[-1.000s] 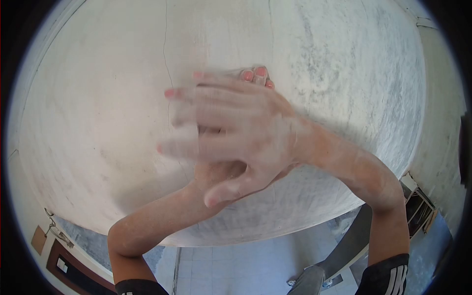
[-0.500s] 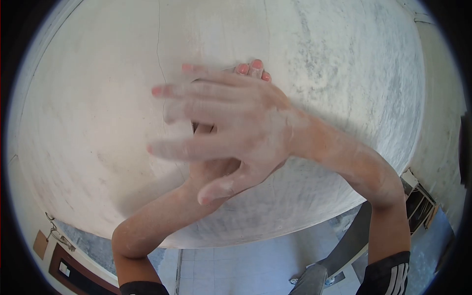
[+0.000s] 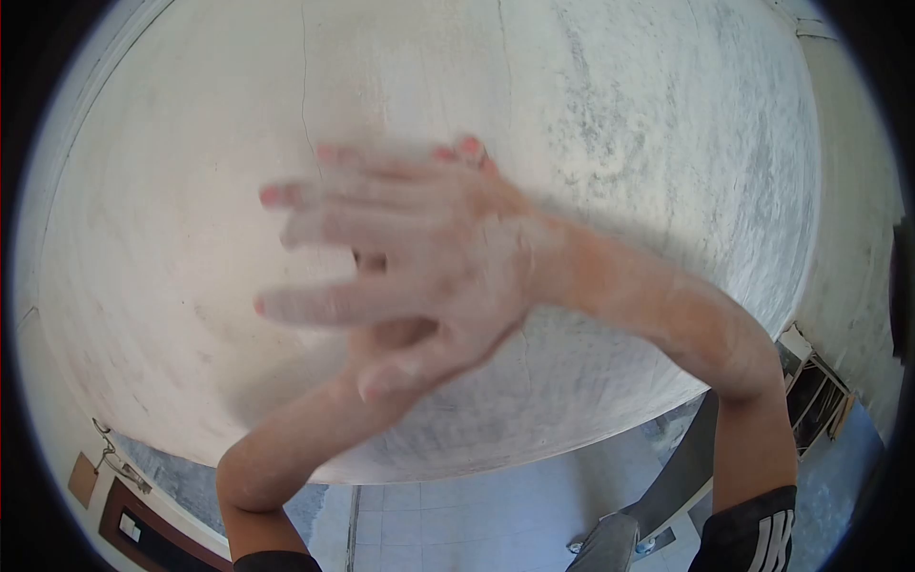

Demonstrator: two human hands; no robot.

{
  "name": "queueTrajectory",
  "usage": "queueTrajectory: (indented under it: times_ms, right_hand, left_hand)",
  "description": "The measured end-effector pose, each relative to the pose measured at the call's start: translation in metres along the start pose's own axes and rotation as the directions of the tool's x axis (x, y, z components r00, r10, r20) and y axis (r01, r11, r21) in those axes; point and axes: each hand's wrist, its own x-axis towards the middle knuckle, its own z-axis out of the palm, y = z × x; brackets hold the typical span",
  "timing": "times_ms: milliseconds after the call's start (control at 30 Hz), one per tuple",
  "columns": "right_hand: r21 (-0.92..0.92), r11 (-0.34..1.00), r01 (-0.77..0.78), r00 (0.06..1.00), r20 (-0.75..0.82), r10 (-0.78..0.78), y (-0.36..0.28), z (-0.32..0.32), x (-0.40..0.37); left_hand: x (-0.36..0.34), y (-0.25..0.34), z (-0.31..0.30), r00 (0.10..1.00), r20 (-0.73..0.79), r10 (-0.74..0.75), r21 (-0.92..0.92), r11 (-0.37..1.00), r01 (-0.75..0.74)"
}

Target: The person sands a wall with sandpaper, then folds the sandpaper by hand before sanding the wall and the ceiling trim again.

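Note:
Both my hands are dusted with pale powder and cross over each other in front of a large whitish surface [image 3: 229, 238]. On top, my right hand [image 3: 419, 243] is spread, its fingers pointing left and its thumb lower down. Nothing shows in its grasp. Beneath it, my left hand [image 3: 469, 147] is mostly covered; only a few outstretched fingertips stick out past the upper edge of the right hand. Dark gaps appear between the right fingers, with the left hand behind. Motion blurs the fingers, and what lies under the left palm is hidden.
Thin cracks and grey smudges mark the surface, whose curved lower edge [image 3: 477, 474] borders a tiled floor [image 3: 429, 524]. A grey trouser leg [image 3: 610, 543] shows below. An open rack [image 3: 820, 400] stands at lower right, and a dark reddish panel [image 3: 143, 534] at lower left.
My overlapped hands have moved left and slightly down together, with the right hand still lying over the left. The view has shifted slightly.

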Motion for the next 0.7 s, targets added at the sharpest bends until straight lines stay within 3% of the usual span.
queueTrajectory:
  times_ms: [67, 167, 300, 333, 433, 533, 633, 700]
  right_hand:
    - [-0.154, 0.987, 0.037, 0.999, 0.008, -0.037, 0.028, -0.012, 0.019]
    - [-0.087, 0.974, -0.208, 0.978, -0.048, 0.205, 0.048, -0.020, 0.036]
    - [0.065, 0.987, -0.148, 0.985, -0.083, 0.154, 0.007, 0.001, 0.011]
    - [0.064, 0.991, -0.121, 0.992, 0.030, 0.120, -0.011, -0.001, 0.003]
    - [0.040, 0.998, -0.049, 0.999, 0.005, 0.049, -0.011, 0.002, 0.004]
    - [-0.079, 0.997, -0.007, 0.997, -0.078, 0.001, 0.035, -0.003, 0.025]
    - [-0.001, 0.987, -0.163, 0.973, -0.169, 0.160, 0.041, -0.005, 0.032]
    - [0.056, 0.984, -0.168, 0.977, -0.126, 0.174, 0.016, -0.001, 0.019]
  left_hand:
    - [0.022, -0.019, -0.003, 1.000, 0.016, 0.010, 0.101, 0.995, -0.012]
    - [0.041, -0.030, -0.002, 0.999, 0.024, -0.035, 0.178, 0.984, 0.030]
    - [0.011, -0.010, 0.001, 0.999, 0.002, -0.038, 0.121, 0.992, 0.037]
    - [-0.003, 0.000, -0.002, 0.999, 0.012, -0.041, 0.090, 0.995, 0.040]
    - [-0.009, 0.002, -0.008, 0.999, 0.045, -0.027, 0.082, 0.996, 0.023]
    - [0.020, -0.023, -0.007, 0.999, 0.042, -0.028, 0.193, 0.981, 0.019]
    - [0.028, -0.026, 0.000, 0.997, 0.002, -0.080, 0.237, 0.969, 0.077]
    - [0.012, -0.013, 0.006, 0.996, -0.022, -0.083, 0.219, 0.972, 0.085]
